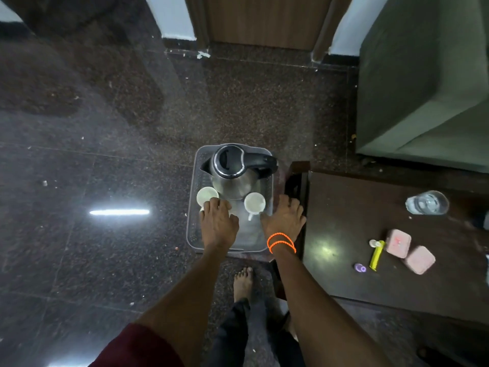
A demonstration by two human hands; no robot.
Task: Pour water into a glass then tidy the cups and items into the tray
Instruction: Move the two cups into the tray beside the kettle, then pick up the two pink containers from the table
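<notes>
A clear plastic tray (194, 234) sits low in front of me, over the dark floor. In it stand a steel kettle (234, 181) with a black lid and two white cups. My left hand (218, 223) reaches into the tray, its bent fingers on the near rim and handle of the left cup (205, 194). The right cup (254, 203) stands free between my hands. My right hand (284, 221) closes over the tray's right rim, beside the table. A glass of water (427, 203) stands on the dark table (338, 221) to the right.
On the table also lie two pink boxes (408, 251), a yellow tube (377, 255) and a small purple cap (360, 268). A green upholstered seat (423, 75) is at the far right and a wooden door (264, 19) straight ahead. My bare foot (243, 282) is below the tray.
</notes>
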